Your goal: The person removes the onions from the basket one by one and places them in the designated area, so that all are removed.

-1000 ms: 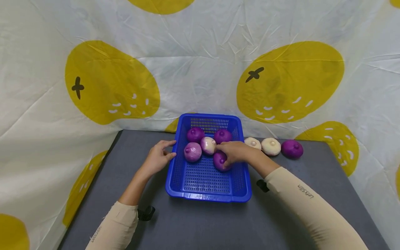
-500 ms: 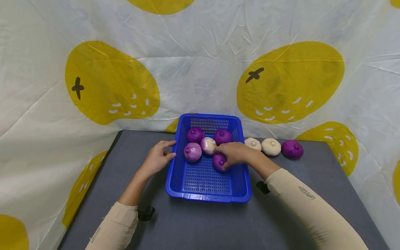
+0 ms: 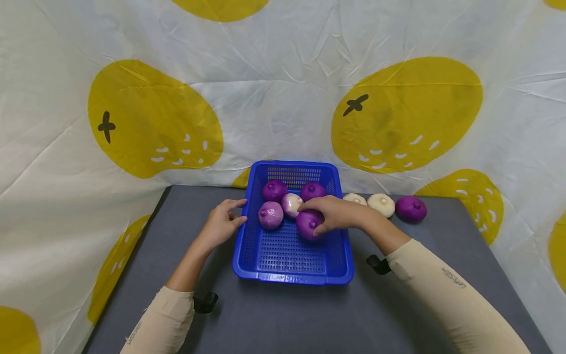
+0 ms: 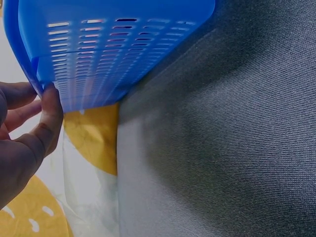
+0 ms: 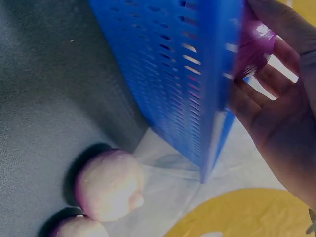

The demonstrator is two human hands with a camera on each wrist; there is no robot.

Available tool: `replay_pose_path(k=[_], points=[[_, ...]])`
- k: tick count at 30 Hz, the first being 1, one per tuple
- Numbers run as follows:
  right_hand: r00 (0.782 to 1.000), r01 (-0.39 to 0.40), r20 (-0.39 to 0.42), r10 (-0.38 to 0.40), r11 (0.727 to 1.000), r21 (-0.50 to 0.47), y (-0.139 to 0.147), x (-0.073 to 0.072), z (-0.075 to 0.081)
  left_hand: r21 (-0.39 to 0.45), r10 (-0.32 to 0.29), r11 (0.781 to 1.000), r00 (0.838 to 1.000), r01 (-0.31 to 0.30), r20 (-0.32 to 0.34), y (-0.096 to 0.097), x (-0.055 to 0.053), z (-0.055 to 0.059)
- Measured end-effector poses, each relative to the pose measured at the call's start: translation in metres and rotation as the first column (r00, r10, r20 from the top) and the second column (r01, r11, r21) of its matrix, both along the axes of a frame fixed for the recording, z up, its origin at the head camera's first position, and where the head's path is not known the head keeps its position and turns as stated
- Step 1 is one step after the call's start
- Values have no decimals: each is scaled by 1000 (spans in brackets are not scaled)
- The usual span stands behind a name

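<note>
In the head view my right hand [image 3: 338, 214] grips a purple onion [image 3: 308, 225], raised a little inside the blue plastic basket [image 3: 292, 278]. The right wrist view has this shiny onion [image 5: 256, 42] between thumb and fingers, partly hidden by the basket's rim. My left hand [image 3: 223, 221] pinches the basket's left rim, its thumb against the outer wall in the left wrist view. Farther back in the basket lie two dark purple onions [image 3: 274, 190], a paler purple onion [image 3: 270, 215] and a white-and-purple onion [image 3: 292, 205].
Right of the basket, two whitish onions [image 3: 381, 205] and a purple onion [image 3: 411, 209] rest in a row on the grey table [image 3: 283, 319]. Behind the table hangs a white cloth [image 3: 274, 113] printed with yellow fruit shapes.
My right hand has lifted the purple onion slightly from the basket floor, and more of the onion shows. The left hand stays at the rim.
</note>
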State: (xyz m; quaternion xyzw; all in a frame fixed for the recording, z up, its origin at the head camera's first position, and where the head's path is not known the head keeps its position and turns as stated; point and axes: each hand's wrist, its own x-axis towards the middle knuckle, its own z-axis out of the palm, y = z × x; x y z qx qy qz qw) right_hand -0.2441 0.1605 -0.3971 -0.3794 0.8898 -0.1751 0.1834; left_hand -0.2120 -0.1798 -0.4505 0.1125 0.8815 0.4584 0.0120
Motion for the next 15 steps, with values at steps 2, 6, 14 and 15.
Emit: replay_pose_path(k=[2, 6, 14, 15], points=[[1000, 9, -7, -9, 1000, -30, 3, 3, 5, 2, -2, 1000, 1000, 2, -1, -1, -1, 0], [999, 33, -25, -35, 995, -94, 13, 9, 12, 12, -2, 1000, 1000, 2, 1, -1, 0, 1], [985, 164, -17, -172, 961, -222, 44, 23, 17, 10, -2, 1000, 1000, 2, 0, 0, 2, 3], [982, 175, -21, -186, 955, -240, 48, 25, 16, 8, 0, 1000, 1000, 0, 1, 0, 2, 3]])
